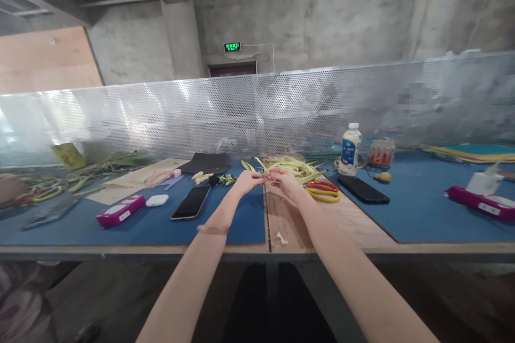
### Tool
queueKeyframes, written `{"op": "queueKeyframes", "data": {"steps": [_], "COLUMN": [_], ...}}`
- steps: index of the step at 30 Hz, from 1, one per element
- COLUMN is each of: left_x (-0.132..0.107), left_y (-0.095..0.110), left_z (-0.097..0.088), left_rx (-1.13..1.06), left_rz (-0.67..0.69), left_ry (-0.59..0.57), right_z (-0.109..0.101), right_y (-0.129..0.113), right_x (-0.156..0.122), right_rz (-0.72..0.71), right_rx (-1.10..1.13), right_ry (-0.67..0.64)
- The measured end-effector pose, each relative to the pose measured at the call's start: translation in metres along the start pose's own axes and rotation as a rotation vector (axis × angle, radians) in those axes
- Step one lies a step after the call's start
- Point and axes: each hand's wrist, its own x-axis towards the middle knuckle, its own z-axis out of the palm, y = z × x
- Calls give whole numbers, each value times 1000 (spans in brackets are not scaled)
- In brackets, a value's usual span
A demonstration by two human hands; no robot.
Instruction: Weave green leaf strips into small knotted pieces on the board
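Note:
My left hand and my right hand meet over the table, fingertips pinched close together. What lies between the fingers is too small and blurred to name. Just behind them is a loose heap of pale green plant strips. Beside my right hand rest scissors with yellow handles and another red-handled pair. Small pale and green cut pieces lie to the left of my left hand. A pale scrap sits nearer the table's front edge.
To the left are a black phone, a white earbud case and a purple device. Rightward stand a bottle, a dark phone and a clear tub. A perforated metal panel borders the back.

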Motion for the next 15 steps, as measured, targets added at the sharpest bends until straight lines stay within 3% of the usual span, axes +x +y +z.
{"op": "queueKeyframes", "data": {"steps": [15], "left_x": [2], "left_y": [-3], "left_z": [1], "left_rx": [-449], "left_rz": [-37], "left_ry": [54], "right_z": [-3], "right_y": [11], "right_x": [15], "right_rz": [-27], "right_rx": [-197], "right_ry": [72]}}
